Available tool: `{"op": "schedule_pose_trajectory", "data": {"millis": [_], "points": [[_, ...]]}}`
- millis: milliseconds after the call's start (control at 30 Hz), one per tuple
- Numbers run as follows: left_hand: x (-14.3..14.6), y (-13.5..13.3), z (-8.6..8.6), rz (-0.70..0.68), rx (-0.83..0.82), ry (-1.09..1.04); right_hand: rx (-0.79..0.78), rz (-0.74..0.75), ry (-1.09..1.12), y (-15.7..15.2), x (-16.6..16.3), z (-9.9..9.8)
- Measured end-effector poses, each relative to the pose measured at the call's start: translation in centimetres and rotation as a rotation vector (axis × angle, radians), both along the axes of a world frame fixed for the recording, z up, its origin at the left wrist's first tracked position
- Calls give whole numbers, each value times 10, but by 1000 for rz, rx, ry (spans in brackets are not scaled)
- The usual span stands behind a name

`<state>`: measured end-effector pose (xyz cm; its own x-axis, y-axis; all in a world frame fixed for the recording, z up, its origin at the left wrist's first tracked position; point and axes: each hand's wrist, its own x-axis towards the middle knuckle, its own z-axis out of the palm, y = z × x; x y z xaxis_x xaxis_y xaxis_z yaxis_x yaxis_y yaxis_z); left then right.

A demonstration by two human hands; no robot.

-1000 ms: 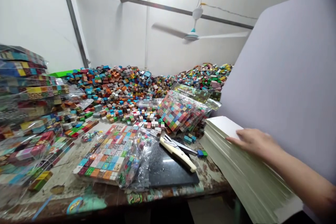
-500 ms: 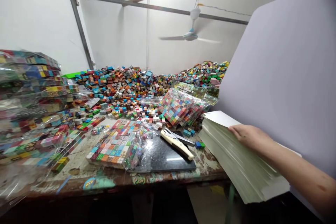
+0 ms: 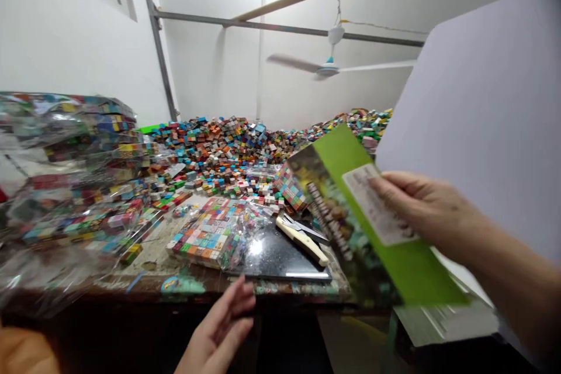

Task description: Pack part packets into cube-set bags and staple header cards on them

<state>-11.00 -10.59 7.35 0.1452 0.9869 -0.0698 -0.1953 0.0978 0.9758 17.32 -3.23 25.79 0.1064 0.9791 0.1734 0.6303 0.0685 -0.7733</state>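
My right hand [image 3: 416, 204] is closed on the edge of a printed card [image 3: 350, 228], green with a dark picture panel and a white label, tilted in the air. Behind and below it is a stack of white cards [image 3: 464, 321], partly hidden. At the table's front edge my left hand [image 3: 223, 327] is raised with fingers apart, holding nothing. Beyond it a clear bag of colourful cubes [image 3: 208, 234] lies on the table beside a black slab [image 3: 280, 254]. White-handled scissors [image 3: 302, 239] rest on that slab.
Stacked bags of cubes [image 3: 83, 175] rise at the left. A large heap of loose cubes [image 3: 228, 152] spreads along the back wall. A pale panel [image 3: 477, 117] stands at the right, and a fan [image 3: 328, 67] hangs above.
My right hand has lifted the card off the stack, and its green printed side now shows. My left hand has come into view at the bottom. The view has shifted slightly left.
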Motion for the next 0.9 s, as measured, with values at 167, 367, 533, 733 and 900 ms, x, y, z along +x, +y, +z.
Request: {"op": "schedule_pose_trajectory", "data": {"millis": [167, 367, 533, 733, 900], "points": [[15, 12, 41, 232, 50, -276, -164, 389, 298, -16, -91, -66], [11, 18, 37, 587, 59, -292, -441, 395, 633, -20, -145, -111], [0, 23, 25, 650, 83, -274, -501, 279, 685, -17, -158, -122], [5, 23, 25, 560, 79, -307, -497, 482, 685, -23, -173, -136], [12, 21, 23, 565, 48, -197, -226, 526, 461, -23, -183, -157]]}}
